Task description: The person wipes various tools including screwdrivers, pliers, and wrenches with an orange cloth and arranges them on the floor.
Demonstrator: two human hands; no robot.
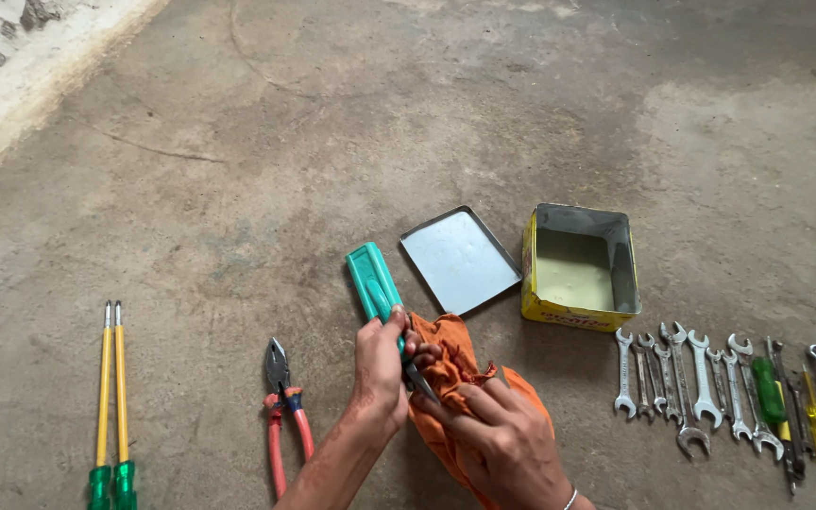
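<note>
Gripping a teal-handled tool [374, 281] near its lower end, the left hand [378, 376] has its fingers [391, 324] wrapped shut around the handle. The handle's long axis runs up and slightly left from that hand, away from the person, with its free end pointing toward the flat tin lid [459, 259]. Below the grip a thin dark metal shank [419, 382] slants down and to the right, straight into the orange cloth [448, 370]. The right hand [507, 434] lies just right of the left and slightly nearer the person, its fingers [441, 409] closed on the cloth and pressing it against the shank; the tip seems buried in the folds, though the view there is too crowded to be sure. So the handle sits in the left hand, the metal end meets the right, and both hands nearly touch above the concrete floor [408, 123].

Beyond the cloth stands an open yellow tin [578, 307], with a row of spanners [691, 387] to its right. Red-handled pliers [281, 406] lie just left of the left wrist, and two yellow screwdrivers [111, 397] lie farther left.
</note>
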